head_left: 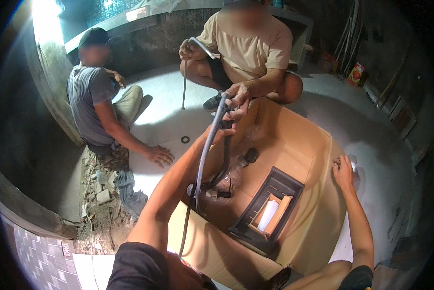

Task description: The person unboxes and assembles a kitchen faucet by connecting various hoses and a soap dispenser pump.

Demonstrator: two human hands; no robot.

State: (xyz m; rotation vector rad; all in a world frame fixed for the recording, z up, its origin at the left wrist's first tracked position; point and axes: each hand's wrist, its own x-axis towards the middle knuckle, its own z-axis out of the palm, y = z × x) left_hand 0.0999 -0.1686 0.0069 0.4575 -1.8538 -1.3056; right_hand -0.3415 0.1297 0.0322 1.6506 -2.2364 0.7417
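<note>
Hose (208, 145) in left hand (220, 133).

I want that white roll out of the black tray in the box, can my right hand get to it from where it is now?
Probably yes. Your right hand rests on the cardboard box rim, holding nothing visible, and the white roll lies uncovered in the black tray, with nothing between them.

Bare arms, short black sleeves

The wearer's two forearms were bare from wrist to elbow; short black sleeves showed at 6 and 7 o'clock. The left hand (220, 134) and right hand (343, 172) wore no gloves, rings or watch that could be seen.
</note>
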